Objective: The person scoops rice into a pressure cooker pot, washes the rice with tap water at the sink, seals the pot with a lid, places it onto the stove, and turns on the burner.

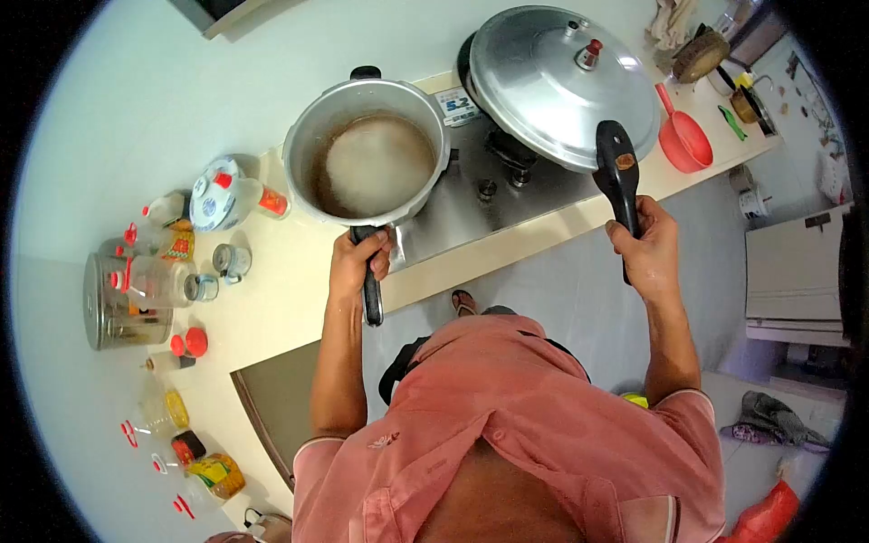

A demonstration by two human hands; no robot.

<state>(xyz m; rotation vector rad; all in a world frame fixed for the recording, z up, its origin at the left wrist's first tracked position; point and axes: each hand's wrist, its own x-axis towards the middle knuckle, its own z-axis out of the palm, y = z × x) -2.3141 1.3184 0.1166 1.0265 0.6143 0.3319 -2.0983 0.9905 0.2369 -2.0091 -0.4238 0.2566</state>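
My left hand (359, 262) is wrapped round the black handle of a deep metal pot (425, 109), left of centre. Inside the pot is cloudy liquid (380, 163) with pale foam on top, brownish round its edge. On the right, my right hand (650, 249) grips the black handle of a large round metal lid (534, 81) with a red-topped valve. The lid is apart from the pot, above the right part of the steel stove (489, 213), and hides much of what is beneath it.
A red ladle (688, 145) lies at the counter's right. Several bottles and jars, a blue-patterned plate (215, 199) and a metal canister (104, 303) line the left side. A white cabinet (797, 271) stands at far right.
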